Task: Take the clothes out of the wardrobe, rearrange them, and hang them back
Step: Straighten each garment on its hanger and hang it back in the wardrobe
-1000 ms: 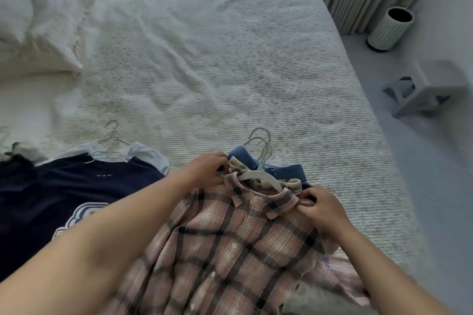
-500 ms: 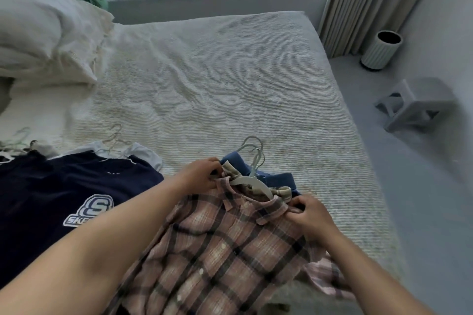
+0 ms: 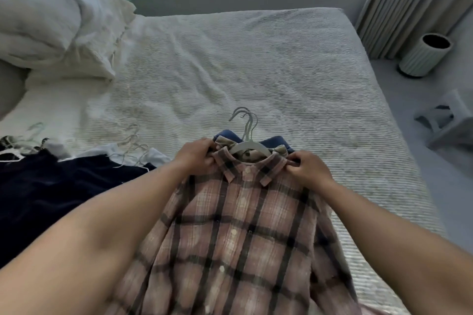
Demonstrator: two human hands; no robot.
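Pinching the shirt (image 3: 238, 225) collar, both hands, left (image 3: 198, 157) and right (image 3: 308, 170), squared it on its hanger (image 3: 247, 144); uneven tugs risked sliding a shoulder off.

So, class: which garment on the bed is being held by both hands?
The plaid shirt; both hands grip its collar, while the navy top lies untouched.
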